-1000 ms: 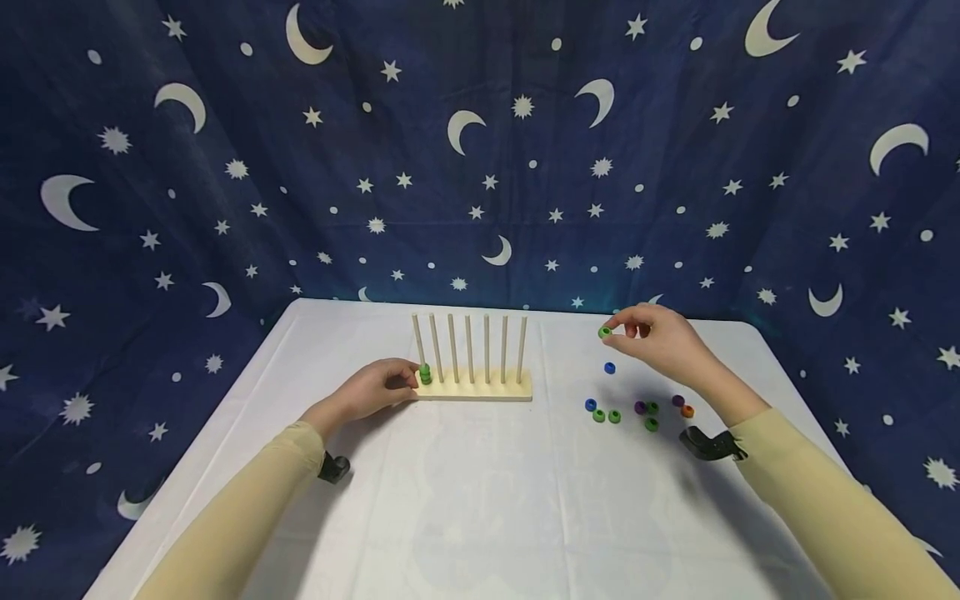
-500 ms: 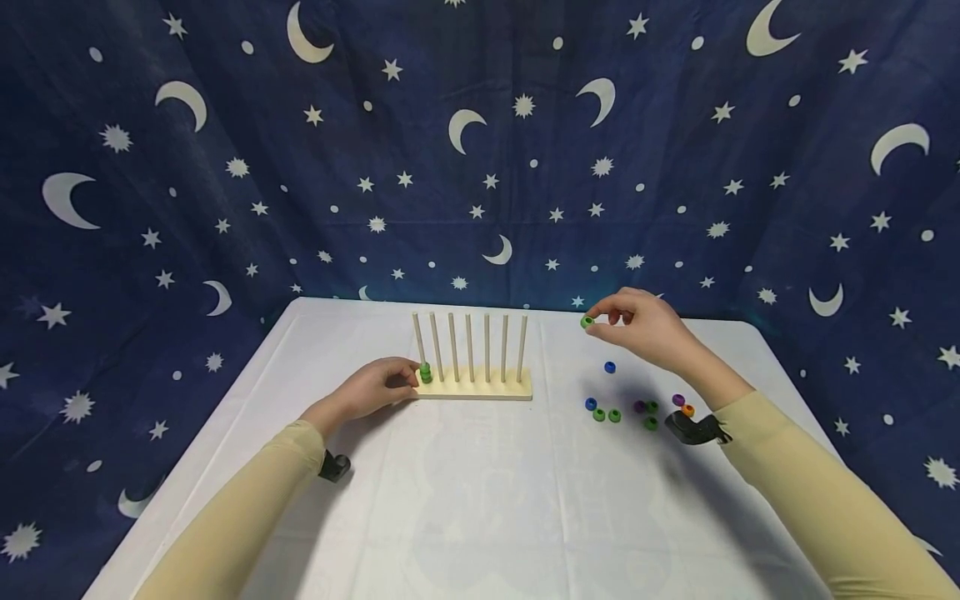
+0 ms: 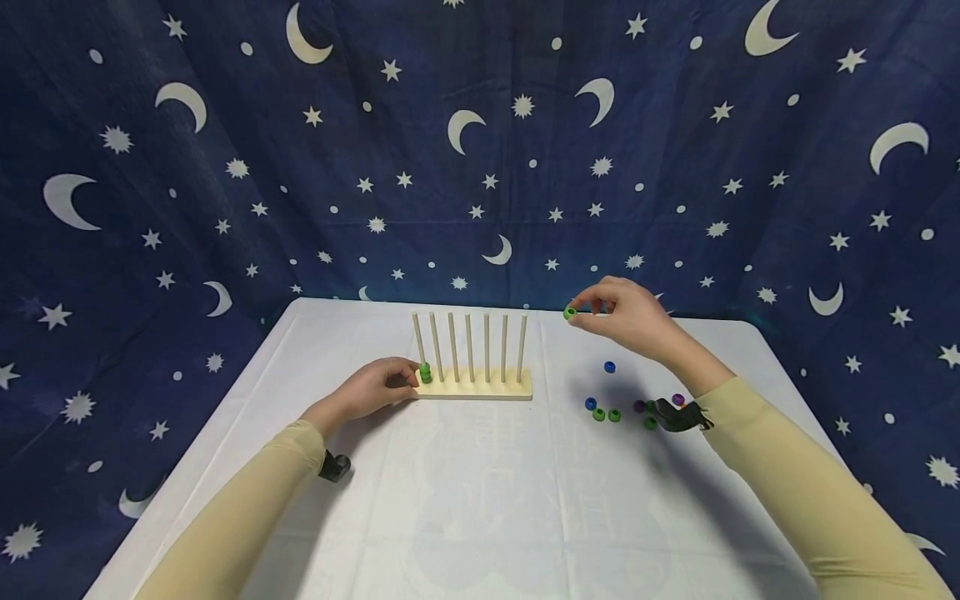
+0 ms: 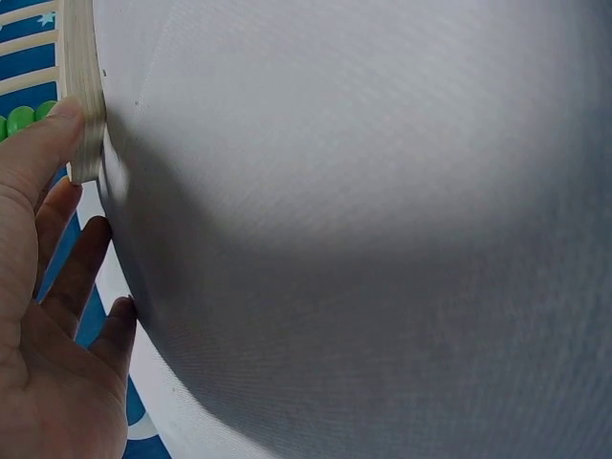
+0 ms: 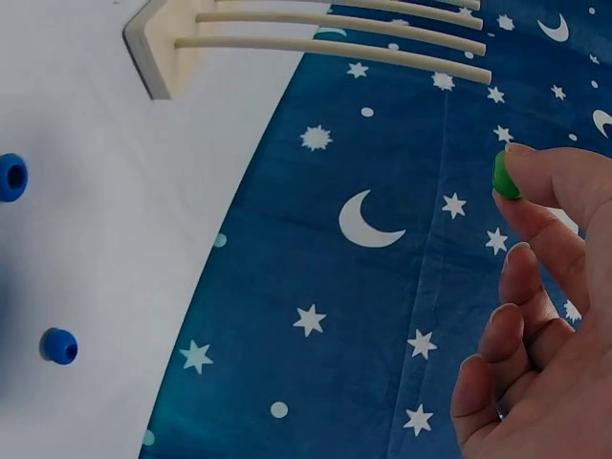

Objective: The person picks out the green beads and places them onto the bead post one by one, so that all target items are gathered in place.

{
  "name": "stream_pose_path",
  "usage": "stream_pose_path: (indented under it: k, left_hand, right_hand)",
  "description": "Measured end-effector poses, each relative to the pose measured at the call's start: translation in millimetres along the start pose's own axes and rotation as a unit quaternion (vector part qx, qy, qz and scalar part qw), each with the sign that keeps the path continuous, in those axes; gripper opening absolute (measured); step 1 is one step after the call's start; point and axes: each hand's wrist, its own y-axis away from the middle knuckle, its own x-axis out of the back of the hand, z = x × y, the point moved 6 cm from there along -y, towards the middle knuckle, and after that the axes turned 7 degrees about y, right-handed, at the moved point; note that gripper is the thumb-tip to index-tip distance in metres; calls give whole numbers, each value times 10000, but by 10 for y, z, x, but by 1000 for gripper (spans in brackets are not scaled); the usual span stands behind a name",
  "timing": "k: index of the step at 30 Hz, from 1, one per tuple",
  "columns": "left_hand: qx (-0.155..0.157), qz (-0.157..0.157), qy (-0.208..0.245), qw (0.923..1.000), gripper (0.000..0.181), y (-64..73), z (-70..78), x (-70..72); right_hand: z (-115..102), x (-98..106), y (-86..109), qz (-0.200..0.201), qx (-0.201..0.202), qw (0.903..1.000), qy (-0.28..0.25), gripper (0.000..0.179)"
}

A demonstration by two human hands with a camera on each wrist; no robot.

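Note:
Near the table's middle stands a pale wooden peg rack [image 3: 480, 388] with a row of several upright pegs. Green beads [image 3: 425, 373] are stacked low on its leftmost peg. My left hand [image 3: 372, 388] grips the rack's left end, thumb on the front of the base and a finger at its end, as the left wrist view shows. To the right of the rack, raised above the table, my right hand [image 3: 626, 317] pinches a green bead [image 3: 569, 313] between thumb and index finger. Its other fingers are loosely curled in the right wrist view.
Loose beads lie on the white table [image 3: 480, 500] below my right hand: blue beads [image 3: 610, 367], green beads [image 3: 614, 415] and purple beads [image 3: 678, 400]. My right wrist's black camera mount [image 3: 678, 415] covers part of this group. A starry blue cloth [image 3: 480, 208] stands behind the table.
My right hand has moved left and up toward the rack, carrying the green bead. My left hand and the rack have stayed in place.

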Motion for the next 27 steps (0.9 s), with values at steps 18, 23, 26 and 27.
stream_pose_path:
  k: [18,23,26,27]
  left_hand:
    - [56,32,43,10000,10,2,-34,-6]
    - [86,23,22,10000,10,-12,-53,0]
    - [113,27,1,9999,10,-20,-67,3]
    - [117,25,1,9999,10,-22,-68,3]
  right_hand:
    - [-264,-82,-159,-82,446,9990,20,22]
    - [-321,-113,-208,-59,422,9991,0,21]
    - [-361,-128,-225,-36,434,9990,-44,21]
    - [-373,-132,-230,-27,453,9990,-53,21]
